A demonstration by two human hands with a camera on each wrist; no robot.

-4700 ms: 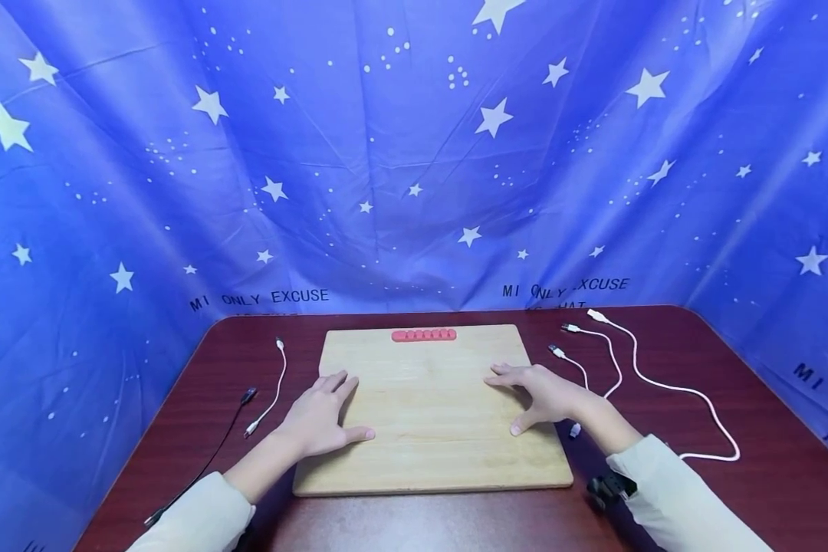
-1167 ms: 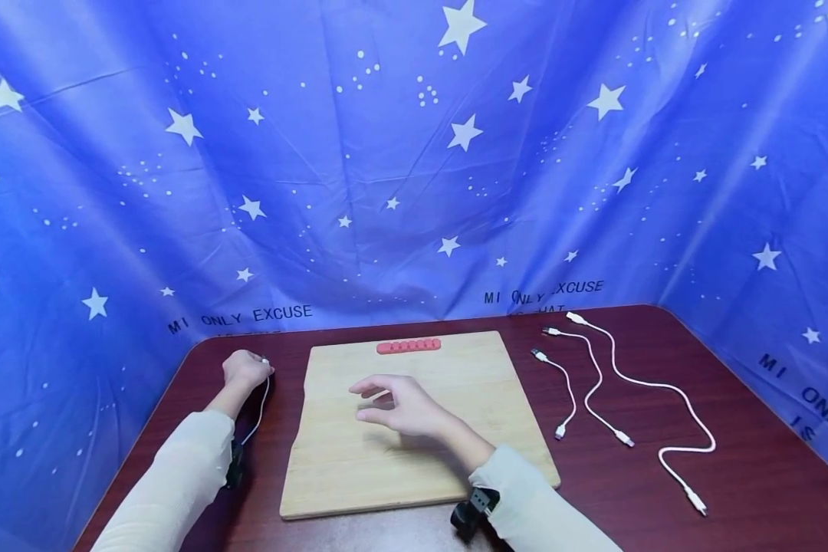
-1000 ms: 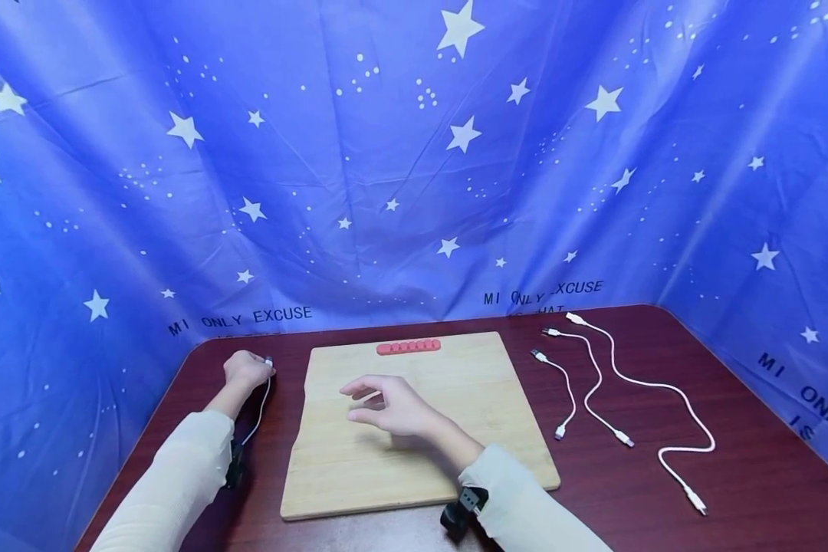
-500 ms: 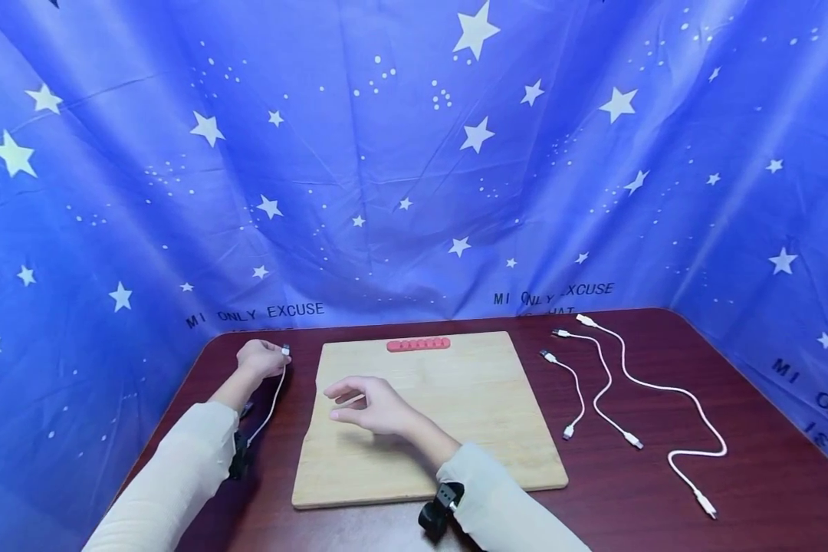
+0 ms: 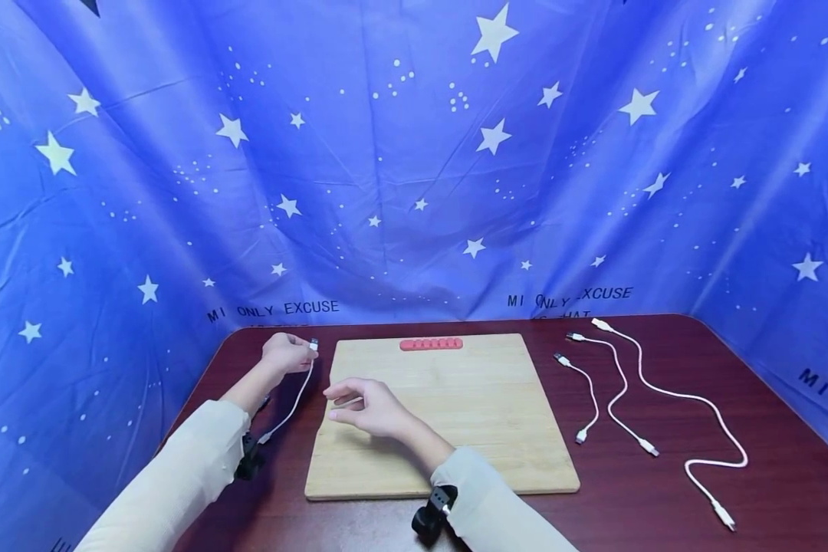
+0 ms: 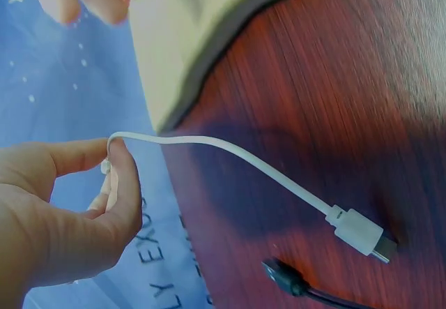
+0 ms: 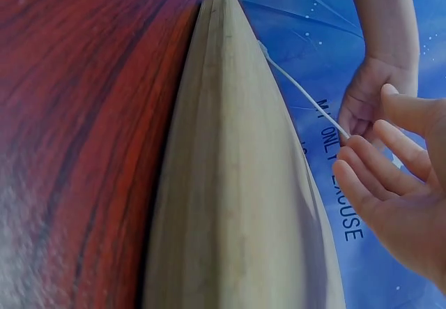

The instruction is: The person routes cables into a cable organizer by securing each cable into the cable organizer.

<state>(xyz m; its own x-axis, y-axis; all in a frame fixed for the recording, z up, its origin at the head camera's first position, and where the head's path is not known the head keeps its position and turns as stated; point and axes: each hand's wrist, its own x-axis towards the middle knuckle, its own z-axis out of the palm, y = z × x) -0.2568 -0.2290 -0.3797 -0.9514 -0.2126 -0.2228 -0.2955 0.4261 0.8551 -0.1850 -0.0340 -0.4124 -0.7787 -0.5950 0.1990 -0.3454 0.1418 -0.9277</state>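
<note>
Though pinched, curved white cable (image 6: 272, 173)

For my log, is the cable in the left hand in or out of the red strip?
Out: the left hand pinches the cable beside the board, apart from the red strip.

The left hand (image 5: 288, 354) came off the board (image 5: 448, 437), pinched the short white cord (image 6: 209, 141) and lifted one end. The right hand (image 5: 374, 408) went across to the board's left side.
</note>
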